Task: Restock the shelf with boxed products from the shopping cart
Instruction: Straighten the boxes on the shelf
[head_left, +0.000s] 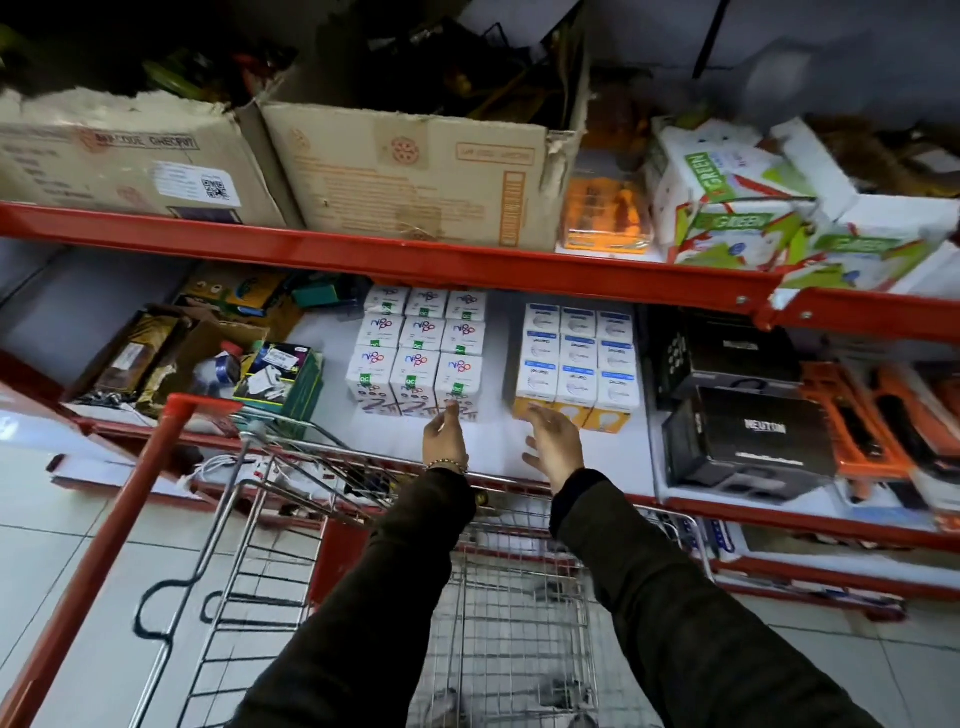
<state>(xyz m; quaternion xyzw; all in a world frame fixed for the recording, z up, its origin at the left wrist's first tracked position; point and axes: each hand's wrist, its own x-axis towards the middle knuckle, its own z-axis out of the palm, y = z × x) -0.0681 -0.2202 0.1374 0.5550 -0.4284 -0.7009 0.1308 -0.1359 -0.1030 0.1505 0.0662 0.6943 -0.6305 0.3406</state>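
Two blocks of small boxes stand on the white middle shelf (493, 447). The left block of white boxes (418, 353) has purple and green print; the right block of white-and-blue boxes (576, 364) has orange fronts. My left hand (444, 441) is open, fingertips touching the front right box of the left block. My right hand (556, 444) is open, palm down, just in front of the right block, holding nothing. Below my arms is the wire shopping cart (509, 623); no boxes show in the part of its basket that I can see.
Black boxes (743, 410) and orange packs (872, 415) fill the shelf's right side; loose clutter and a green box (280, 379) sit at its left. The red shelf rail (415, 265) above carries cardboard cartons (405, 171) and green-white boxes (727, 197). The cart's red handle (119, 525) slants at left.
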